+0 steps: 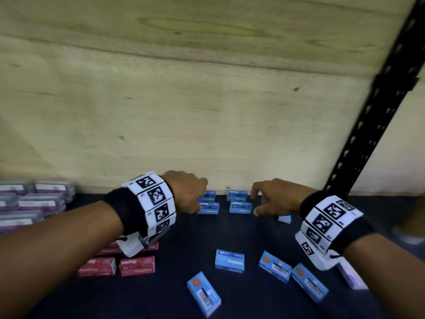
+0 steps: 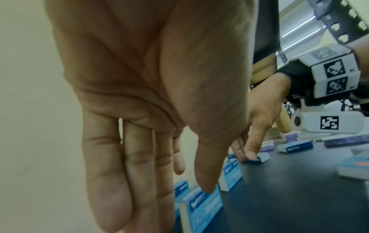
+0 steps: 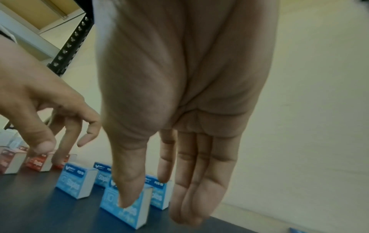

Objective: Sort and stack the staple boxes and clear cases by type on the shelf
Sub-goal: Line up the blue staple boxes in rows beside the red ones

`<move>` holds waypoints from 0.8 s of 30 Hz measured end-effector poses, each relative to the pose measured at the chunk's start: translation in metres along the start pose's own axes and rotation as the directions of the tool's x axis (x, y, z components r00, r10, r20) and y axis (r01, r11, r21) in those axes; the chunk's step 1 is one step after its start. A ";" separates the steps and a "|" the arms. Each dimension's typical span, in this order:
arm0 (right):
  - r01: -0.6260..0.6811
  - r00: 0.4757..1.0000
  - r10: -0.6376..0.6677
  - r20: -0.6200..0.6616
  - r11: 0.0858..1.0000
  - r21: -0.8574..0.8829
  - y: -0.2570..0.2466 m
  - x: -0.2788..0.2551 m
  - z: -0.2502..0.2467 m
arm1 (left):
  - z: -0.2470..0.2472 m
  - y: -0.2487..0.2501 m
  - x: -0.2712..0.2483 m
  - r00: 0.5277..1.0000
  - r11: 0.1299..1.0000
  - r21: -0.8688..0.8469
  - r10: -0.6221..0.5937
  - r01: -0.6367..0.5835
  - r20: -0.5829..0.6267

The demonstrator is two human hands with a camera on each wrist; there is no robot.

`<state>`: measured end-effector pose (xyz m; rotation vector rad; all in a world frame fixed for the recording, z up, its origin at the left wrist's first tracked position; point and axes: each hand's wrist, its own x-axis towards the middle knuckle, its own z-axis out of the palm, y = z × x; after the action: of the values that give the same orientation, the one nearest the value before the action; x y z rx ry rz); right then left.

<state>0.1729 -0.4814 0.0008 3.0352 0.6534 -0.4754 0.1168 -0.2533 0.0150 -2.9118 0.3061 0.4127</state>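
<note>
Blue staple boxes (image 1: 240, 207) | step: squaring the back group | left hand (image 1: 187, 195), right hand (image 1: 273, 199): fingers extended, gripping nothing | next: collect the loose blue boxes (image 1: 229, 260).

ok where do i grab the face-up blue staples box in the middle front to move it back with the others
Take the blue staples box across its two long edges, coming straight down from above with thumb and fingers. It lies flat, label up, apart from the other loose boxes, so both long sides look free. Probably the right hand, which is open and nearer.
</note>
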 end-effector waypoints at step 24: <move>-0.004 0.973 0.015 0.231 0.999 -0.049 -0.021 -0.084 0.031 | 0.027 0.068 -0.029 0.943 0.938 -0.132 0.329 -0.321 0.044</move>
<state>0.0826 -0.4976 -0.0029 2.8740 0.6262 -0.7865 0.0671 -0.3077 -0.0119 -2.9608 0.7858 0.5936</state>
